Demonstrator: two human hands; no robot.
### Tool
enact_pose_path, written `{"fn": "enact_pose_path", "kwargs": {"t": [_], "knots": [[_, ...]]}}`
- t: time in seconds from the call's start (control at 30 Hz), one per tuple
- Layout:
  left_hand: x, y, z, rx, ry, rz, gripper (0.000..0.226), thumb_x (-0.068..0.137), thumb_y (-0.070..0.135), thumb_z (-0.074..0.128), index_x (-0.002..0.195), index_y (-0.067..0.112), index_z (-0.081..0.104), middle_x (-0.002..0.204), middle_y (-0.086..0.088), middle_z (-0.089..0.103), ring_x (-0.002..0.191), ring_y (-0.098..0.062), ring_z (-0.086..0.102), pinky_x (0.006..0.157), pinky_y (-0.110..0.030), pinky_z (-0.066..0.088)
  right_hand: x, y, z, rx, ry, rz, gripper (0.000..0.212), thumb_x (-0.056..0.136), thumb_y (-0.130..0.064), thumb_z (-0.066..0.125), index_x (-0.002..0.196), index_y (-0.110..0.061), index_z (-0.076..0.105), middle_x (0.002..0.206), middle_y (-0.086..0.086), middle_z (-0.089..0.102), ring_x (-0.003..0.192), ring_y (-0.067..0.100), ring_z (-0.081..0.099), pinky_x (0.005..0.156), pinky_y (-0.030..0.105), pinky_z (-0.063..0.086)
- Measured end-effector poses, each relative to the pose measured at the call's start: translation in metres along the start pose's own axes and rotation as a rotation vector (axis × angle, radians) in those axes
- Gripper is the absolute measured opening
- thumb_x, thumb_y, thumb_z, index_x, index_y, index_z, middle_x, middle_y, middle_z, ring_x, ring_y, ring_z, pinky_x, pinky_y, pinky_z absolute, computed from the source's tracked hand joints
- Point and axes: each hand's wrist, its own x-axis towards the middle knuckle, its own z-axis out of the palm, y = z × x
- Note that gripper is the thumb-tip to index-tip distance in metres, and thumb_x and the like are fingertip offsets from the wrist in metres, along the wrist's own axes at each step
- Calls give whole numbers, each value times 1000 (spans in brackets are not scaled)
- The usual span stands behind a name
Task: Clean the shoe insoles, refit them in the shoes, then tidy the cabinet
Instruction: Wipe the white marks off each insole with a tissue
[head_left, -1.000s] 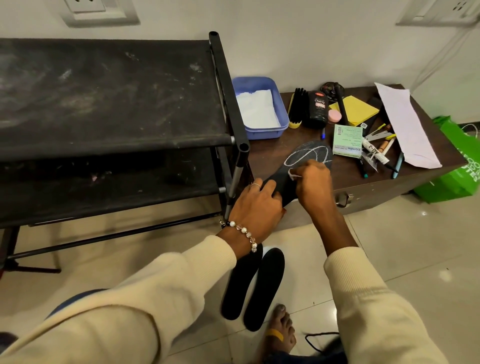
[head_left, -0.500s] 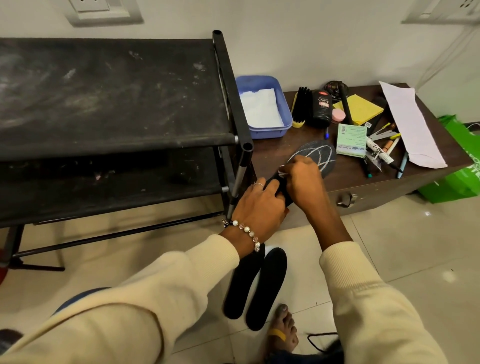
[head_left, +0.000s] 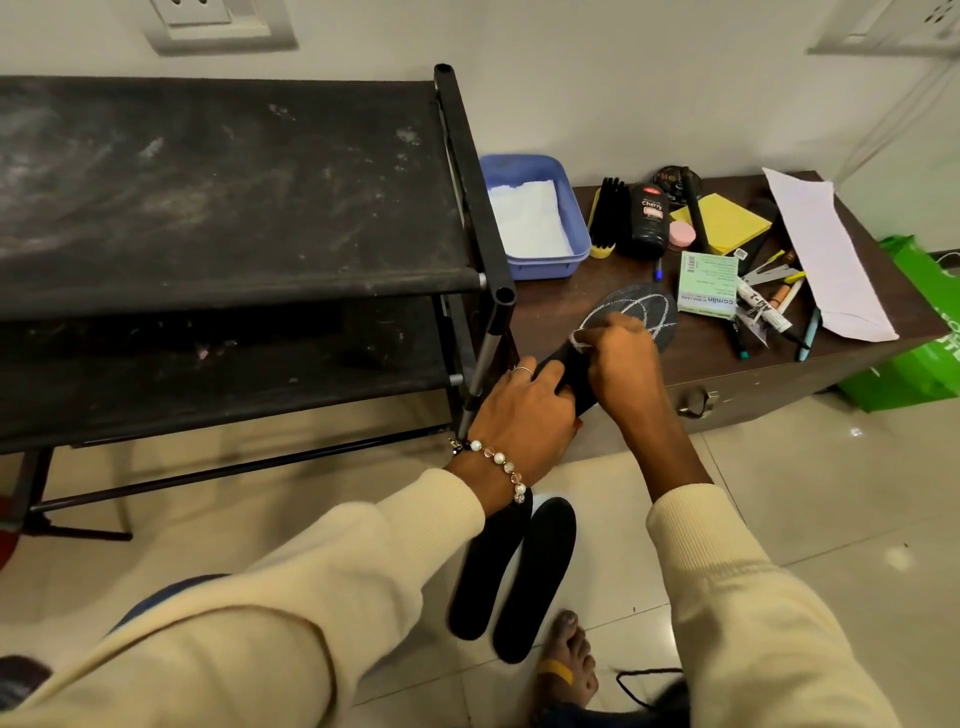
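Note:
A black insole (head_left: 644, 312) with white lines scrawled on it lies on the brown cabinet top (head_left: 550, 317), its heel end sticking over the front edge. My left hand (head_left: 524, 405) grips that heel end. My right hand (head_left: 618, 358) rests on the middle of the insole and pinches a small white piece (head_left: 576, 339) against it; I cannot tell whether the piece is chalk or cloth. Two more black insoles (head_left: 535, 571) lie side by side on the floor tiles below my arms.
A dusty black shoe rack (head_left: 234, 192) stands left of the cabinet. On the cabinet are a blue tub (head_left: 571, 208) with white tissue, a shoe brush (head_left: 605, 218), a polish bottle (head_left: 648, 218), yellow notes (head_left: 727, 223), a green box (head_left: 707, 283), pens and paper (head_left: 826, 249). A green bag (head_left: 919, 364) stands at right.
My right hand has slid with the white piece from the insole's toe part toward its heel, leaving more of the marked toe in view. The left hand keeps its hold.

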Motion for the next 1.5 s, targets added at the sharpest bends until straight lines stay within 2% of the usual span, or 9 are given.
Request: {"fn": "enact_pose_path", "kwargs": {"t": [0.1, 0.27, 0.53, 0.67, 0.9, 1.0, 1.13, 1.37, 1.5], "knots": [[0, -1, 0, 20, -6, -2, 40, 98, 37, 45, 128, 13, 58, 137, -7, 42, 122, -30, 38, 97, -36, 39, 0, 3, -4, -60, -21, 66, 32, 86, 2, 53, 115, -2, 65, 114, 21, 56, 103, 28, 50, 76, 18, 38], [1, 1, -1, 6, 10, -11, 39, 97, 36, 46, 127, 14, 59, 134, -8, 46, 118, -31, 40, 95, -37, 40, -9, -12, -13, -6, -93, -173, 23, 79, 4, 55, 95, 3, 72, 95, 21, 62, 89, 35, 58, 64, 17, 27], [2, 3, 1, 66, 5, -49, 35, 99, 34, 44, 120, 16, 63, 133, -7, 48, 119, -30, 43, 93, -38, 41, -21, 8, -22, -55, -76, -39, 30, 92, -2, 49, 118, 2, 62, 117, 24, 55, 102, 26, 51, 73, 8, 34], [4, 7, -1, 38, 25, -103, 32, 99, 34, 44, 117, 16, 64, 124, -5, 53, 117, -29, 45, 91, -39, 41, -28, 8, -25, -24, -131, -234, 26, 81, 2, 59, 104, -2, 72, 97, 21, 64, 91, 41, 59, 74, 37, 47], [7, 8, 0, 87, -16, -127, 36, 99, 32, 43, 131, 18, 55, 133, -2, 46, 123, -27, 39, 92, -37, 39, -27, 21, -26, -73, -3, 15, 33, 86, 3, 55, 117, -4, 66, 113, 21, 57, 107, 36, 50, 83, 33, 41], [8, 9, 0, 95, -36, -130, 35, 99, 31, 43, 129, 18, 56, 133, -2, 46, 124, -28, 38, 94, -38, 39, -27, 20, -24, -92, -26, 2, 32, 88, 2, 49, 117, 1, 64, 115, 23, 55, 102, 26, 49, 79, 17, 39], [11, 11, 0, 98, -13, -144, 32, 99, 30, 43, 122, 17, 60, 128, -3, 48, 122, -28, 41, 91, -38, 39, -29, 17, -27, -30, -89, -158, 31, 80, -1, 50, 101, 2, 72, 95, 24, 64, 90, 43, 59, 72, 38, 47], [11, 12, 1, 97, 8, -148, 29, 98, 29, 46, 118, 17, 63, 125, -2, 51, 120, -28, 43, 89, -38, 41, -30, 25, -31, -91, -74, 8, 33, 86, 2, 56, 116, -5, 67, 109, 20, 57, 105, 37, 51, 81, 35, 41], [12, 12, 0, 106, 7, -147, 30, 98, 29, 45, 119, 17, 62, 128, -3, 50, 123, -29, 42, 90, -38, 41, -34, 23, -32, -15, -131, -178, 29, 83, 4, 59, 108, -3, 70, 102, 20, 63, 96, 39, 58, 78, 36, 45]]}}
